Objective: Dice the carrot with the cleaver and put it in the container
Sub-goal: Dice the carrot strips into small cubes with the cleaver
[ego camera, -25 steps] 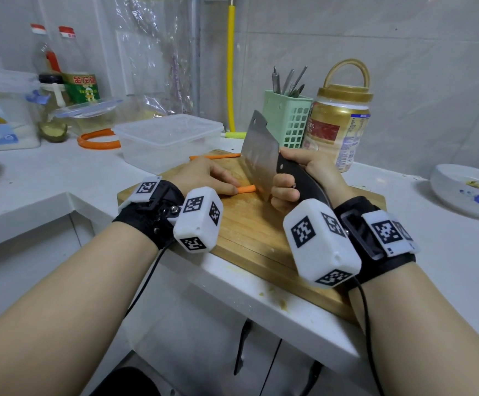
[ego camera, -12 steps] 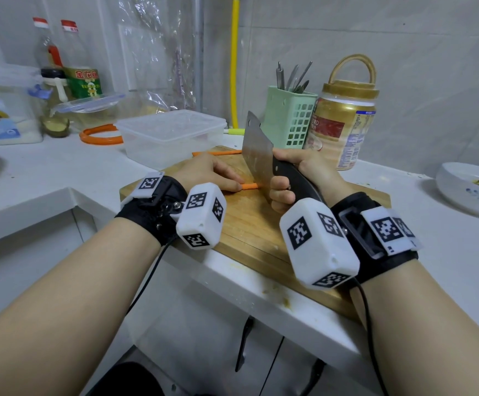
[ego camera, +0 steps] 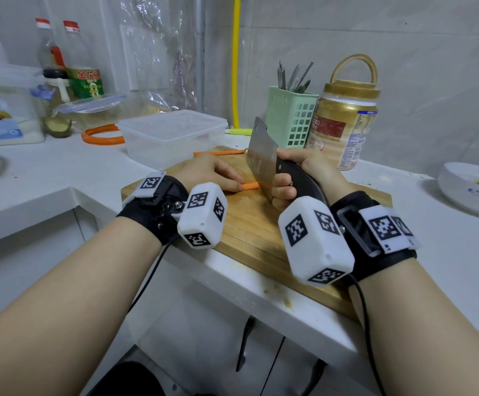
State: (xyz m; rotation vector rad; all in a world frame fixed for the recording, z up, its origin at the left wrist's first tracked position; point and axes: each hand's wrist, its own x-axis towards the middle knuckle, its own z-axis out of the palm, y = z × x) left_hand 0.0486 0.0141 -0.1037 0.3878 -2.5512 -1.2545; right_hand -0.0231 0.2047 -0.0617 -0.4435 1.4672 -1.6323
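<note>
A thin orange carrot strip (ego camera: 250,185) lies on the wooden cutting board (ego camera: 249,232). My left hand (ego camera: 207,174) rests over the strip and holds it down with curled fingers, so only the strip's right end shows. My right hand (ego camera: 295,178) grips the black handle of the steel cleaver (ego camera: 261,158). The blade stands on edge right at the strip's exposed end. A second carrot strip (ego camera: 218,152) lies at the board's far edge. The clear plastic container (ego camera: 172,135) stands behind the board, to the left.
A green utensil basket (ego camera: 291,118) and a gold-lidded jar (ego camera: 344,127) stand behind the board on the right. A white bowl (ego camera: 473,190) sits far right. An orange ring (ego camera: 101,135), bottles and a lidded box crowd the back left. The counter edge runs just below the board.
The cleaver and both hands stay in nearly the same place over the carrot strip. The view has shifted slightly.
</note>
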